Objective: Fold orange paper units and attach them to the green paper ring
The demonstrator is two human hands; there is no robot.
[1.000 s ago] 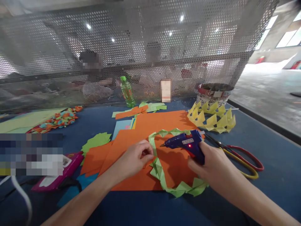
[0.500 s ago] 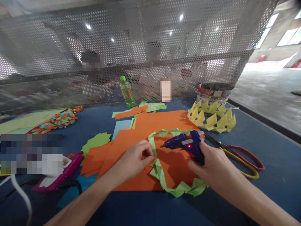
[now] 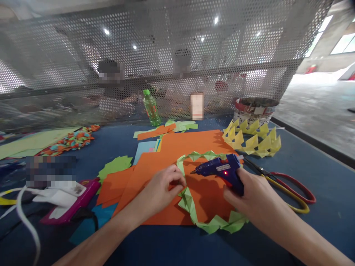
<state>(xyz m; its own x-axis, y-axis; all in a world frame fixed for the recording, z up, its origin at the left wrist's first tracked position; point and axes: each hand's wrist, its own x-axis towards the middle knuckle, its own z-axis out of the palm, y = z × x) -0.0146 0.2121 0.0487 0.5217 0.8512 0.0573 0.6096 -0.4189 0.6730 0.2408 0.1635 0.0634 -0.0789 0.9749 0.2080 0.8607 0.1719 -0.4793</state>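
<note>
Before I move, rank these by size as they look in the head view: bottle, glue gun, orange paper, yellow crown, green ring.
1. Orange paper
2. Green ring, by outline
3. Yellow crown and glue gun: too alike to rank; the crown lies farther back
4. Bottle

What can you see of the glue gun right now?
The glue gun has a glossy dark-blue body, apparently plastic, with a pale label, a lit red light and a thin pointed tip. A pale stick pokes from its rear. The right hand has its grip around the handle, hiding part of it. The gun points left, tipped slightly downward, over the orange paper.
</note>
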